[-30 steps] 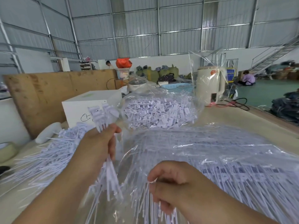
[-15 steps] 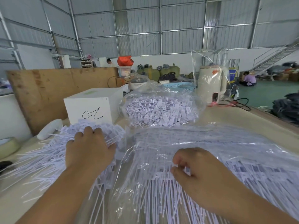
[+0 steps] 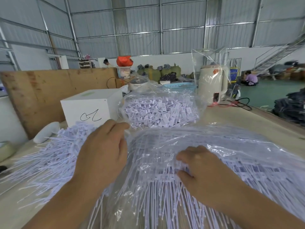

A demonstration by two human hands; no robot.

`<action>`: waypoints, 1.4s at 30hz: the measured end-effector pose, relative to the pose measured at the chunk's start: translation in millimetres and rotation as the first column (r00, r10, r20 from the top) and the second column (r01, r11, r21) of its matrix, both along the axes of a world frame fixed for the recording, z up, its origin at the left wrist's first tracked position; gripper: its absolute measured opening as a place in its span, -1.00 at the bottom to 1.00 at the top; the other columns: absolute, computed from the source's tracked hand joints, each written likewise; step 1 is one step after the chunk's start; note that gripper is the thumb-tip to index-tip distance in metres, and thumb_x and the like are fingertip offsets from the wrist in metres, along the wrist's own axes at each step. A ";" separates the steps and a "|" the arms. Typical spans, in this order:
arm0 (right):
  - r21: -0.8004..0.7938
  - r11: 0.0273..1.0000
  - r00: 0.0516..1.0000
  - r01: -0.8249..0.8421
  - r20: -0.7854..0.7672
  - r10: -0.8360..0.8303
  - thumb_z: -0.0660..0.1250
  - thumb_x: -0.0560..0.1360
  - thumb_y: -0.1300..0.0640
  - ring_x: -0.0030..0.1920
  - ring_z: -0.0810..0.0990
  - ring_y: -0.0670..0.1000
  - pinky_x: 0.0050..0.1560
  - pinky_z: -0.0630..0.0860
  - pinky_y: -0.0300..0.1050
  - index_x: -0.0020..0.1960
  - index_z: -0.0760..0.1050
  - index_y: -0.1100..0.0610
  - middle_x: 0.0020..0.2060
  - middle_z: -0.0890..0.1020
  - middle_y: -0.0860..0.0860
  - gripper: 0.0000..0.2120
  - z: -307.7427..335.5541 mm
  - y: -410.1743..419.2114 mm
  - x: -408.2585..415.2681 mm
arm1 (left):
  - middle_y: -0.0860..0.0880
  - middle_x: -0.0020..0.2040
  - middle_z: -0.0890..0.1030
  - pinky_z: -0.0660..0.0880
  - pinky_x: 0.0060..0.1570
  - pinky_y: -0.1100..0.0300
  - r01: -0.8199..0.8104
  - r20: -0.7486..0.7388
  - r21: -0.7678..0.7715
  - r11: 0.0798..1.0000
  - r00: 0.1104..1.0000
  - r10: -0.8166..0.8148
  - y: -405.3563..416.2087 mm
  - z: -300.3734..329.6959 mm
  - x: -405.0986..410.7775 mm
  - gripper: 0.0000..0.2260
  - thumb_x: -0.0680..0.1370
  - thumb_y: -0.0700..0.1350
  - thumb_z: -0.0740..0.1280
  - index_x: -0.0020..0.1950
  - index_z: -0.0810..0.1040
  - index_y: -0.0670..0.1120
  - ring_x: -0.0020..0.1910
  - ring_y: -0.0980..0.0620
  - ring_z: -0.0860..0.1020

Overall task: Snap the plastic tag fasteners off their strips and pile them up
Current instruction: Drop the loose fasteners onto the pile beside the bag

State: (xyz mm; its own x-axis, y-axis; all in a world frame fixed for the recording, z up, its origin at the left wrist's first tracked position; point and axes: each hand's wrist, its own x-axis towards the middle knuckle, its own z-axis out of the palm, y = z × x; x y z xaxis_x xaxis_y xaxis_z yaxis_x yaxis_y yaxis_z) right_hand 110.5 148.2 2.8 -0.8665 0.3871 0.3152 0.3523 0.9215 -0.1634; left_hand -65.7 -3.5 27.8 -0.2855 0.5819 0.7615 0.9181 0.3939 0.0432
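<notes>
Tape roll (image 3: 5, 150) sits at the far left edge of the table (image 3: 231, 118), one only, with one white oblong object (image 3: 47, 132) lying farther back against a plywood board (image 3: 49, 93). Next comes the loose pile of snapped-off fasteners (image 3: 44, 161), too many to count: pale lilac-white pieces, each a thin straight stem with a small flat rectangular tag at one end, fanned out on the table with stems pointing left and toward the viewer. One white box (image 3: 89, 109) with a black scribble on its front stands behind the pile. The left hand (image 3: 105, 149) hovers over the pile's right edge, knuckles up, fingers bent downward; whether its grip holds anything cannot be told. Behind it one clear bag of loose tags (image 3: 160, 111) bulges, full of the same pale pieces jumbled together. The right hand (image 3: 203, 171) rests on the large clear bag of fastener strips (image 3: 214, 146), its grip narrow, fingertips and thumb curled into the rows of tag heads through the bag's open mouth. One cream appliance (image 3: 212, 85) wrapped in plastic stands at the back right.
</notes>
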 end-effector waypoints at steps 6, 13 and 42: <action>0.043 0.998 0.989 0.053 -0.138 -0.047 0.23 0.56 -0.01 0.44 0.08 0.01 0.46 0.14 -0.14 0.54 0.09 0.03 0.47 0.16 -0.05 -0.39 -7.3 14.3 -5.0 | 0.07 -0.37 0.47 0.42 -0.44 0.17 0.431 -0.075 -0.310 0.847 0.878 -0.474 6.9 -9.1 47.4 -0.82 0.50 -0.11 0.21 -0.22 0.58 -0.04 -0.38 0.09 0.41; -0.027 0.997 0.997 0.073 0.028 -0.072 0.11 0.60 -0.03 0.35 0.31 0.04 0.43 0.23 -0.09 0.38 0.34 0.05 0.30 0.40 -0.03 -0.61 -16.0 21.8 -10.5 | -0.02 -0.06 0.62 0.52 -0.10 0.00 0.010 -0.087 -0.293 0.956 0.996 -0.037 25.6 -29.4 34.8 -0.82 0.17 -0.24 0.59 -0.30 0.70 -0.07 -0.07 -0.07 0.57; 0.002 1.000 0.958 -0.012 -0.287 0.012 0.24 0.55 -0.11 -0.18 0.57 -0.08 -0.14 0.55 -0.08 0.15 0.48 -0.07 -0.16 0.63 -0.08 -0.77 23.9 -5.3 16.3 | -0.06 0.08 0.54 0.32 -0.04 -0.01 -0.030 0.123 -0.137 0.990 0.991 0.047 21.8 -29.3 13.2 -0.80 0.41 -0.18 0.46 0.01 0.70 -0.03 0.06 -0.13 0.44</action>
State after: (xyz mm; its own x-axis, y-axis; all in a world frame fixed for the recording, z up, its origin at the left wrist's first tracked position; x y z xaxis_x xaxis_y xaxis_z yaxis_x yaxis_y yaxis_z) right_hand 126.8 142.9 26.7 -0.7445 0.3772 0.5509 0.2793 0.9254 -0.2561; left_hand -52.5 18.3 -1.5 -0.3976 0.6639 0.6334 0.8930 0.4386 0.1008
